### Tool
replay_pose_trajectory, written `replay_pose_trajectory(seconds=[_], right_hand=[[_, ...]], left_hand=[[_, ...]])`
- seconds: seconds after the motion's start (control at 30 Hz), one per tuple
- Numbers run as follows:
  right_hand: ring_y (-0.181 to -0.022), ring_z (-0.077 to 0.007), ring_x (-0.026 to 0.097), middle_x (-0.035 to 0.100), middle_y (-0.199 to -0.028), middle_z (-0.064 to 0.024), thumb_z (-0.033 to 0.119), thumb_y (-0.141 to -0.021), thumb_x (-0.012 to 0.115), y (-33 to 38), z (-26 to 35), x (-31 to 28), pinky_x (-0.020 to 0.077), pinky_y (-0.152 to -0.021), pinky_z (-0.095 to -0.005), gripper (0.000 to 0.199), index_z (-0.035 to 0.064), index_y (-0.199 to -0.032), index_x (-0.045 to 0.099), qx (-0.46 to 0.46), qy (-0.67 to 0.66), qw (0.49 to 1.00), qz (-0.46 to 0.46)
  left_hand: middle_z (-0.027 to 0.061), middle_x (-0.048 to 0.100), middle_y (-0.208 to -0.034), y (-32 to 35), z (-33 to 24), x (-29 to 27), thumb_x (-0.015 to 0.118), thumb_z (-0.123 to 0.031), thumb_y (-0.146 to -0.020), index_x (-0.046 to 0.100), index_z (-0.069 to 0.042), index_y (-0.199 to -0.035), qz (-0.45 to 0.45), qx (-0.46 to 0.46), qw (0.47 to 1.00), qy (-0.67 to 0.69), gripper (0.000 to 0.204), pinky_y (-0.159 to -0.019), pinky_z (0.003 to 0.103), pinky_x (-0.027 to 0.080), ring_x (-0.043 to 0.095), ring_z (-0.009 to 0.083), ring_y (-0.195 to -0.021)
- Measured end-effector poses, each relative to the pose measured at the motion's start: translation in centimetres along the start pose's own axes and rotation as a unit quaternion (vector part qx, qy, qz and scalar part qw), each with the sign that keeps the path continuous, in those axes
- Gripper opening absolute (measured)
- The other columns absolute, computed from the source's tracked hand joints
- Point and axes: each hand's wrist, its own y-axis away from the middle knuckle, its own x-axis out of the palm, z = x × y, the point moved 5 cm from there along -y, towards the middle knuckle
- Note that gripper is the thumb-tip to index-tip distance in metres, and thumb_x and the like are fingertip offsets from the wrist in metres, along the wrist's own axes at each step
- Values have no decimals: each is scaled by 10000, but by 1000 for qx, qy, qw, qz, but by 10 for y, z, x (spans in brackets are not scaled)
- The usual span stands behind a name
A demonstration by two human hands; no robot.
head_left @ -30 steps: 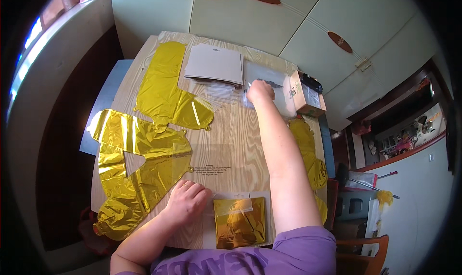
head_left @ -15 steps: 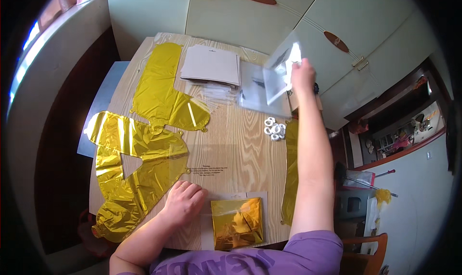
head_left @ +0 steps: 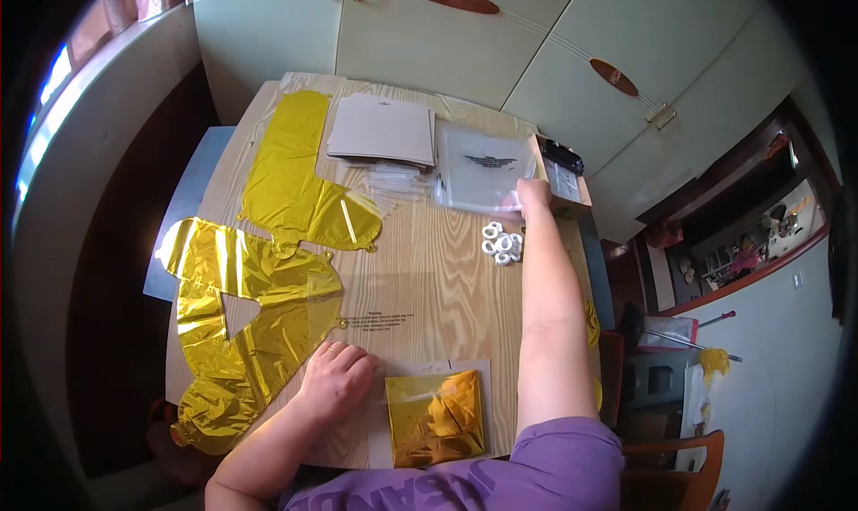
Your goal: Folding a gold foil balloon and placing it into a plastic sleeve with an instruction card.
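Note:
My right hand (head_left: 534, 194) reaches to the far right, its fingers closed at the near right corner of clear plastic bags (head_left: 465, 176) lying in a stack; how many it grips cannot be seen. My left hand (head_left: 338, 379) rests on the table with fingers curled under, against the lower edge of a single clear bag (head_left: 393, 287) with dark print. A folded gold foil balloon (head_left: 433, 422) in a clear pack with a card lies in front of me. Left of my left hand, a flat gold foil balloon (head_left: 268, 323) with a triangular hole is spread out.
Another gold foil balloon (head_left: 290, 171) lies farther back. Grey-white cards (head_left: 380, 128) are stacked beyond the table's middle, with clear flat packs (head_left: 398, 185) beneath. Several white rings (head_left: 502, 243) sit by my right forearm. An open box (head_left: 567, 180) holds a black item. Cabinets (head_left: 429, 42) stand behind.
My right hand has come down and left, lowering a raised clear plastic sheet to the stack. The view has shifted slightly. My left hand stays in place.

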Motion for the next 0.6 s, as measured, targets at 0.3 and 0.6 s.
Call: replay_pose_trajectory(seconds=[0.3, 0.6], right_hand=[[-917, -368, 731, 729, -974, -259, 280, -866, 680, 48, 18, -85, 567, -791, -415, 394, -51, -1077, 700, -235, 294, 926, -21], [-1137, -317, 654, 672, -1221, -200, 196, -971, 652, 377, -45, -155, 519, -958, -363, 320, -14, -1212, 654, -251, 197, 910, 264]], left_hand=[[34, 633, -882, 1, 2, 10, 708, -115, -760, 669, -120, -915, 2, -1, 1000, 12, 160, -745, 384, 508, 601, 243, -816], [109, 657, -904, 4, 15, 6, 708, -68, -837, 710, -70, -951, -36, -144, 978, 147, 114, -741, 423, 530, 653, 322, -829]])
